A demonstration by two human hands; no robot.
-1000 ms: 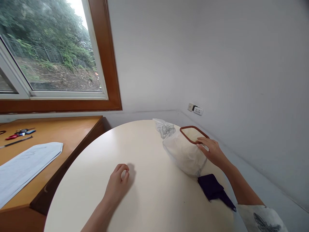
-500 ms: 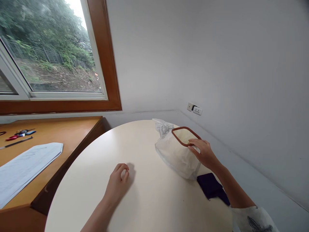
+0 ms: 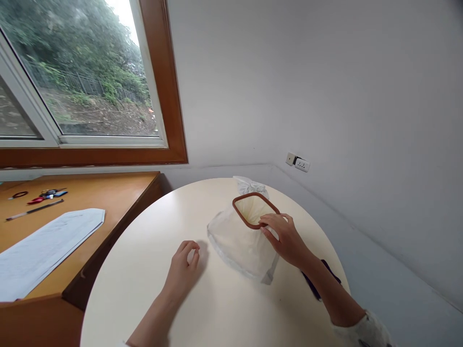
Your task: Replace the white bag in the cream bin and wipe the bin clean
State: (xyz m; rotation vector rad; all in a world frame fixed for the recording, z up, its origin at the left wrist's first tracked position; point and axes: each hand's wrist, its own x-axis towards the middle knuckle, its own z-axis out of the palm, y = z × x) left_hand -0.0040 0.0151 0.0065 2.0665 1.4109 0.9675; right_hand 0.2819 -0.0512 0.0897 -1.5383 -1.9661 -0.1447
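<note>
A rounded-square brown embroidery hoop (image 3: 241, 221) holds thin white cloth (image 3: 240, 246), whose loose edges spread over the round table and bunch up behind the hoop. My right hand (image 3: 284, 236) grips the hoop's near right edge, thumb in front and fingers over the rim. To the left, my left hand (image 3: 184, 265) is low over the table, apart from the cloth. Its fingers curl toward the thumb in a pinch; anything between the tips is too small to make out. A dark folded cloth (image 3: 314, 285) lies partly hidden beneath my right forearm.
The round cream table (image 3: 126, 270) stands beside a wooden desk (image 3: 123, 185) at left. On the desk lie paper sheets (image 3: 54, 246), a pen (image 3: 36, 210) and a cluster of small items (image 3: 48, 194). Wall sockets (image 3: 302, 164) are behind the table at right.
My right hand has slid the hoop and its cloth leftward, closer to my left hand. My left hand keeps its curled pose. The view has shifted slightly left.
</note>
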